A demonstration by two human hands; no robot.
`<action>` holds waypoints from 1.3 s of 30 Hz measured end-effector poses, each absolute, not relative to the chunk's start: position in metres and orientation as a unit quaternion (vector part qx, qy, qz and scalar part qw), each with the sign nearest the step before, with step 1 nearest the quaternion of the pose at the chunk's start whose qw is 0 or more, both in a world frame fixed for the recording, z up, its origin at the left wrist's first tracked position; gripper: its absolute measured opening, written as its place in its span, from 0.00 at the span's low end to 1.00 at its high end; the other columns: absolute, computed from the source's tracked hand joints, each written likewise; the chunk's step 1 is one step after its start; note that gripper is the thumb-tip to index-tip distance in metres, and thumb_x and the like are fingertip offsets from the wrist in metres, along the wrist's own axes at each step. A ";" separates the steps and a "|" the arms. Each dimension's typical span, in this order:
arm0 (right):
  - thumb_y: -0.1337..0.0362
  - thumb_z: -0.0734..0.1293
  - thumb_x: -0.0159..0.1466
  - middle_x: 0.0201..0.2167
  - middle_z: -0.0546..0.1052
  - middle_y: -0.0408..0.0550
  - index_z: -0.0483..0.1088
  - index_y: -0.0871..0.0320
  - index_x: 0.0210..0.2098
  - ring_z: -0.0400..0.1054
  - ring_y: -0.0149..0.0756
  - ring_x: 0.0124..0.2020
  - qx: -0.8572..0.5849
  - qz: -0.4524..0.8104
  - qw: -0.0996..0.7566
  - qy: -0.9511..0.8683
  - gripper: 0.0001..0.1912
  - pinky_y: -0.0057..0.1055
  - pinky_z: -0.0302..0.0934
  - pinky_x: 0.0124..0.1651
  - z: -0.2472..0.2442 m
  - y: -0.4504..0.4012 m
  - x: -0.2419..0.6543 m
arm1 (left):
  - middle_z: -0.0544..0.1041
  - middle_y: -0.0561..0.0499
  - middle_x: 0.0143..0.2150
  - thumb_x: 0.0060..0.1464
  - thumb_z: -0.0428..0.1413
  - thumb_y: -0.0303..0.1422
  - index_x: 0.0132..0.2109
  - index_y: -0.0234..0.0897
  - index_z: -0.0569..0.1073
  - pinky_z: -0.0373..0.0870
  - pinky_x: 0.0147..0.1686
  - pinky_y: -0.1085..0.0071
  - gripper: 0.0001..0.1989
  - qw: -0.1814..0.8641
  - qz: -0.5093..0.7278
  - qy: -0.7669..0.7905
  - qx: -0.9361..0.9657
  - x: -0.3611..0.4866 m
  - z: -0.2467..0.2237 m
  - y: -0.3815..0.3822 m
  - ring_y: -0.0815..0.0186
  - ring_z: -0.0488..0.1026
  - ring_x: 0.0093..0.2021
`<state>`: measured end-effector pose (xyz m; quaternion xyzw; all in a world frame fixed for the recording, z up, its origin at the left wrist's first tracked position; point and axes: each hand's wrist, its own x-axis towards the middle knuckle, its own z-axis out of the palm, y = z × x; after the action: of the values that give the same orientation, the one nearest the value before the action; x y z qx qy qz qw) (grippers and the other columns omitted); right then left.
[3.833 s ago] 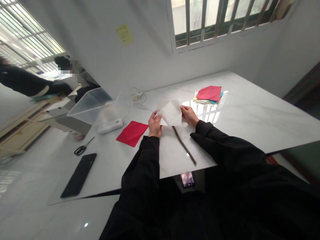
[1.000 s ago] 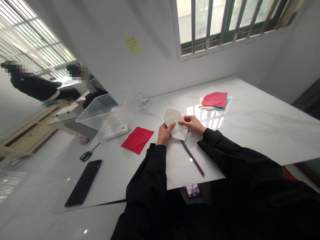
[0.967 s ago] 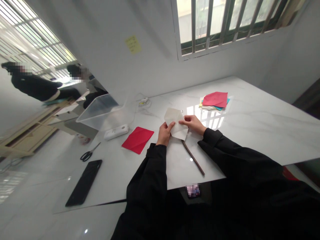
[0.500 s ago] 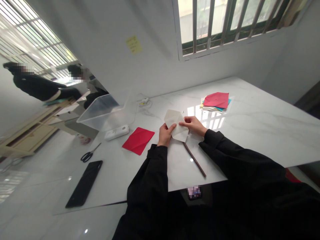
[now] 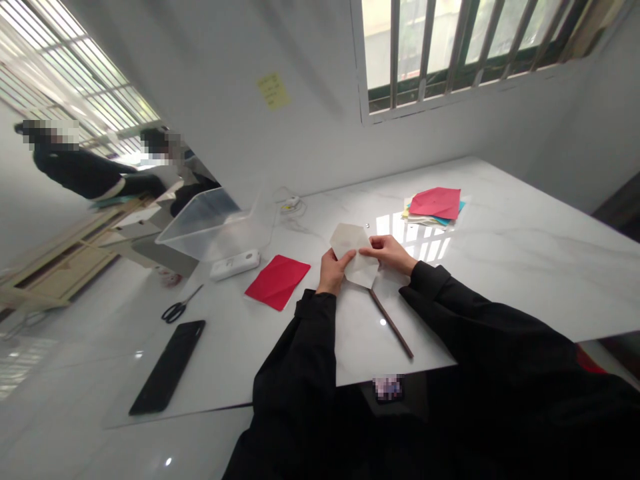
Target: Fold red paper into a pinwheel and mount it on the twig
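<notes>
A folded piece of off-white paper (image 5: 356, 243) is held above the table between both hands. My left hand (image 5: 332, 271) grips its left edge, thumb on top. My right hand (image 5: 393, 253) pinches the right side, its fingertips close to the left thumb. Below the paper a thin dark brown stick (image 5: 393, 325) lies slanting on the tabletop, its upper end by the paper's lower corner. Left of my left hand lies red folded paper (image 5: 277, 281). A pile of coloured papers topped by a red sheet (image 5: 436, 202) sits farther back on the right.
On the left of the white table (image 5: 525, 267) are black scissors (image 5: 175, 311), a black phone-like slab (image 5: 168, 368), a white power strip (image 5: 235, 265) and a clear plastic bin (image 5: 200, 223). Two people (image 5: 80, 170) are in the left background.
The view has shifted slightly. Both hands still hold the off-white paper, which is turned a little, with the fingers in nearly the same places.
</notes>
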<state>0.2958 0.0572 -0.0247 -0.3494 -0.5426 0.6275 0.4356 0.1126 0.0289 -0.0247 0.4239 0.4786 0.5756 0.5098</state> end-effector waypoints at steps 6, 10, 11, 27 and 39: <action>0.46 0.82 0.50 0.29 0.82 0.46 0.76 0.59 0.30 0.75 0.36 0.30 -0.360 0.604 0.437 -0.561 0.24 0.30 0.68 0.33 -0.023 0.057 0.295 | 0.85 0.39 0.44 0.36 0.76 0.46 0.46 0.31 0.80 0.77 0.46 0.59 0.33 0.520 0.574 0.474 0.419 0.113 -0.023 0.029 0.53 0.81 0.41; 0.47 0.82 0.50 0.30 0.82 0.47 0.76 0.59 0.30 0.75 0.37 0.30 -0.365 0.597 0.447 -0.558 0.24 0.30 0.68 0.34 -0.024 0.058 0.296 | 0.85 0.39 0.44 0.36 0.76 0.46 0.46 0.31 0.80 0.76 0.47 0.59 0.32 0.525 0.571 0.469 0.422 0.112 -0.024 0.029 0.53 0.81 0.42; 0.47 0.82 0.50 0.31 0.83 0.48 0.76 0.60 0.31 0.76 0.37 0.31 -0.363 0.599 0.446 -0.557 0.24 0.31 0.69 0.35 -0.024 0.058 0.296 | 0.85 0.38 0.45 0.37 0.76 0.47 0.46 0.30 0.80 0.76 0.47 0.59 0.32 0.523 0.572 0.468 0.424 0.112 -0.024 0.029 0.53 0.81 0.42; 0.47 0.76 0.59 0.36 0.85 0.53 0.83 0.62 0.39 0.77 0.41 0.34 -0.393 0.509 0.450 -0.620 0.23 0.31 0.68 0.34 -0.040 0.067 0.300 | 0.85 0.42 0.46 0.42 0.74 0.46 0.50 0.33 0.80 0.76 0.47 0.62 0.30 0.545 0.566 0.426 0.449 0.112 -0.024 0.031 0.54 0.82 0.45; 0.45 0.78 0.56 0.36 0.85 0.53 0.82 0.63 0.39 0.77 0.40 0.34 -0.371 0.544 0.451 -0.603 0.26 0.32 0.69 0.36 -0.034 0.063 0.300 | 0.85 0.42 0.46 0.39 0.75 0.44 0.49 0.33 0.80 0.75 0.46 0.62 0.31 0.544 0.563 0.438 0.441 0.113 -0.023 0.030 0.57 0.80 0.41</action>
<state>0.3004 0.0630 -0.0344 -0.3705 -0.6026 0.5443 0.4510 0.1127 0.0302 -0.0225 0.4413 0.4377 0.5633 0.5444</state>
